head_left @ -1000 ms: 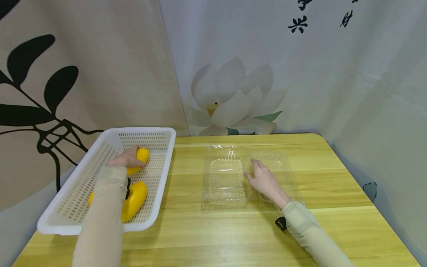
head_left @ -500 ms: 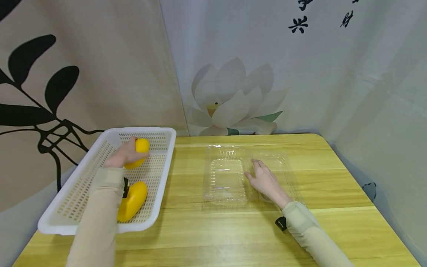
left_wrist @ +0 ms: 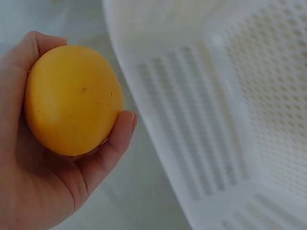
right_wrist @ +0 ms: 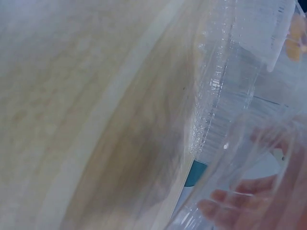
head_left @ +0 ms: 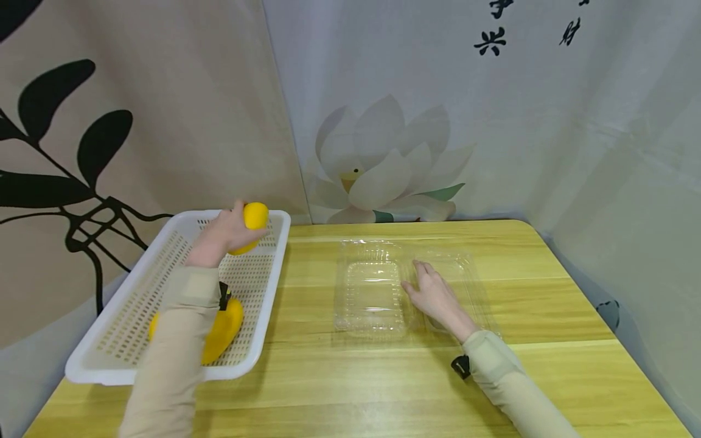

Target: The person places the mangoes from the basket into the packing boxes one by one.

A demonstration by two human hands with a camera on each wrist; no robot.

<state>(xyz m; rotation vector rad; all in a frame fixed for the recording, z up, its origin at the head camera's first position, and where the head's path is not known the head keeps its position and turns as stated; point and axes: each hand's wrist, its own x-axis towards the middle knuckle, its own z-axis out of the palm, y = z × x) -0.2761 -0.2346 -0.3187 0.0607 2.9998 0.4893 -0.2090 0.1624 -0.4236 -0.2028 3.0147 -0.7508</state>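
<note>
The left hand (head_left: 226,232) grips a smooth yellow fruit-like object (head_left: 255,216) above the far end of a white perforated basket (head_left: 274,286). In the left wrist view, the thumb and fingers of the left hand (left_wrist: 53,177) curl round the yellow object (left_wrist: 76,100), beside the basket's rim (left_wrist: 148,120). On the table, a clear plastic container (head_left: 372,292) lies with its lid spread out. The right hand (head_left: 438,301) rests at the container's middle, fingers loosely extended. In the right wrist view, clear plastic (right_wrist: 216,96) partly covers the right hand (right_wrist: 254,201).
More yellow objects (head_left: 223,331) lie in the near part of the basket, partly hidden by the left sleeve (head_left: 170,365). The wooden table (head_left: 339,389) ends at a printed curtain (head_left: 383,73) behind it.
The left hand has lifted the yellow object from inside the basket and moved it up, away and slightly right. The right hand and the container have stayed in place.
</note>
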